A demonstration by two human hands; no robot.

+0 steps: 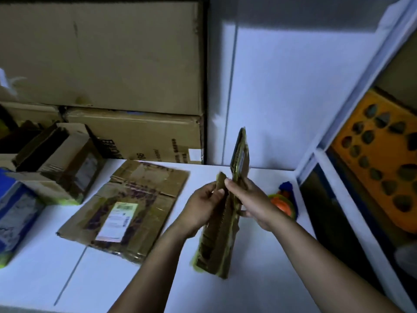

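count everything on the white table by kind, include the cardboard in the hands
flattened cardboard boxes: 2, the labelled box lying flat and the held box on edge, gripped by the left hand and right hand
standing cardboard box: 1
blue package: 1
orange and green roll: 1
total: 5

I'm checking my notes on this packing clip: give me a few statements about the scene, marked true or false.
1. The left hand and right hand both grip the held carton. True.
2. A flattened box with a white label lies on the table, left of the hands. True.
3. The held carton lies flat on the table. False: the hands hold it up on edge.
4. The big boxes at the back are blue. False: the stacked boxes are brown cardboard.
5. Something orange sits left of the hands. False: the orange object lies right of the right hand.
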